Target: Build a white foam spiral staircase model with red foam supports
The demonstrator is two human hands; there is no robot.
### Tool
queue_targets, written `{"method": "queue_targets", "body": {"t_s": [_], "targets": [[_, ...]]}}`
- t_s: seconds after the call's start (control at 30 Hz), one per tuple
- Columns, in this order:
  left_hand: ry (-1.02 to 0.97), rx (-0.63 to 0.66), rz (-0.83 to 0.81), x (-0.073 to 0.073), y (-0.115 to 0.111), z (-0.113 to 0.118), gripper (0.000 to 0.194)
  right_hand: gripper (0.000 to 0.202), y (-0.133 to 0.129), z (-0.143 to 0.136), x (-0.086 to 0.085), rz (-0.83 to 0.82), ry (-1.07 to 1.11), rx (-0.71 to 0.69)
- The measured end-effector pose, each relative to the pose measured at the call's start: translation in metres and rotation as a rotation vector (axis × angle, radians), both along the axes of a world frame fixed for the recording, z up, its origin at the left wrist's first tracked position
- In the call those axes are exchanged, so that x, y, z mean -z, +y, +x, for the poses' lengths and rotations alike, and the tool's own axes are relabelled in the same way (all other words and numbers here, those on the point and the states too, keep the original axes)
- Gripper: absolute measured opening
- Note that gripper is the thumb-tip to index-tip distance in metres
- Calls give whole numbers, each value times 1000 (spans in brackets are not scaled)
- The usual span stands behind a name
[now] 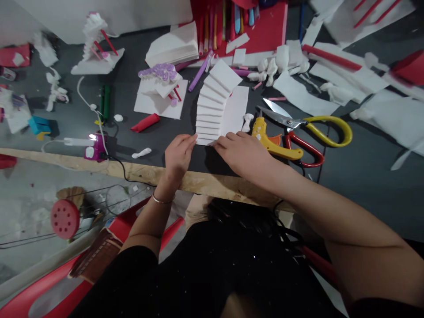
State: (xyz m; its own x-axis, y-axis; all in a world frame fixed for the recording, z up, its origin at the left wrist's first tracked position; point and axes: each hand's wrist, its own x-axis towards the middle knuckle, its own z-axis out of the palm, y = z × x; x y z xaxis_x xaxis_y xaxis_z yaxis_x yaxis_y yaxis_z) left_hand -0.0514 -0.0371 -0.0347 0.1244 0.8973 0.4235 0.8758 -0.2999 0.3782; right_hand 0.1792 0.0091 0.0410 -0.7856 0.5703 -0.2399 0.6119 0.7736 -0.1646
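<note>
A curved white card staircase (211,106) lies on the dark tabletop in front of me, its flat strips fanned like steps. At its near end, my left hand (179,155) pinches the left corner with thumb and fingers together. On the opposite corner my right hand (243,152) is closed, its fingertips at the lowest strips and partly hidden. A white card sheet (236,108) lies under or against the right side of the steps. Just right of my right hand are a yellow glue gun (270,141) and large scissors (293,123) with yellow and red handles, blades apart.
A stack of white cards (174,46) sits behind, beside colored pens (215,26) on red card. A small model with purple trim (159,84) stands to the left, near a red tube (145,123). Paper scraps (304,95) cover the right. A lit purple adapter (96,147) is by the wooden edge.
</note>
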Motion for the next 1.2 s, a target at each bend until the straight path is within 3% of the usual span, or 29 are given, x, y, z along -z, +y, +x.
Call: {"method": "queue_targets", "body": {"t_s": [0.4,0.67,0.87,1.2], "targets": [[-49,-34,-1,10,5,2,32,45,0,-1,0,1,1,-8],[-127,-8,-106,-8,2,-6,43,47,-1,-1,0,1,8,3],[8,59,-2,-4,3,-11,28,44,-1,0,6,37,44,1],[41,57,-2,4,5,-10,27,43,-1,1,2,24,57,0]]}}
